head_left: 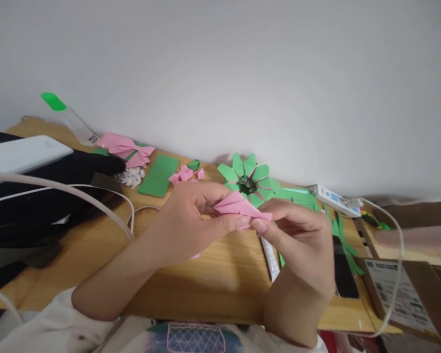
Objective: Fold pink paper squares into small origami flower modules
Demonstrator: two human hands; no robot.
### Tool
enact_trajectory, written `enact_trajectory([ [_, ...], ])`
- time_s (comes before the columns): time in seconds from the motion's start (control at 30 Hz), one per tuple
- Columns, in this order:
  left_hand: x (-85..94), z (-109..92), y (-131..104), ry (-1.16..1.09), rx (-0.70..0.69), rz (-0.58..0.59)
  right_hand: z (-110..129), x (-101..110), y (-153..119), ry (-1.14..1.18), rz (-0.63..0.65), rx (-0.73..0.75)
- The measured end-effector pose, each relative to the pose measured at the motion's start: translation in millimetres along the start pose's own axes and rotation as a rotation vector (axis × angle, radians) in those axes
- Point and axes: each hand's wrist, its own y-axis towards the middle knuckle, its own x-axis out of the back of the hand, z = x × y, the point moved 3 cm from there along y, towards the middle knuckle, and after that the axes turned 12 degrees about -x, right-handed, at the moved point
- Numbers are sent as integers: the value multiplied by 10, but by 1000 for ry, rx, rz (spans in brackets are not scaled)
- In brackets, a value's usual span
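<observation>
A folded piece of pink paper is held up above the wooden table between both my hands. My left hand pinches its left side, thumb along the lower edge and fingers behind. With thumb and fingers, my right hand grips the narrow right end. Both thumb tips nearly meet at the paper's lower edge. Just behind my hands stands a round green paper flower with pink edges between its petals. Small folded pink pieces lie beyond my left hand, beside a green paper rectangle.
Pink folded sheets and white paper bits lie at the back left. A white device rests on black cloth, with cables crossing nearby. On the right are green strips, a phone, a power strip and a cardboard box.
</observation>
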Motion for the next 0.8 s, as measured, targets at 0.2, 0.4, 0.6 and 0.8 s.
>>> enact_trajectory([
  [0.2, 1, -42, -32, 29, -85, -29, 86, -31, 3, -6, -4, 71],
  [0.4, -30, -51, -38, 570, -324, 95, 83, 14, 17, -391, -92, 149],
  [0.6, -65, -87, -73, 714, -526, 91, 104, 24, -28, -457, -186, 411],
  [0.8, -1, -90, -62, -4, -243, -29, 105, 68, -52, -224, -214, 495],
])
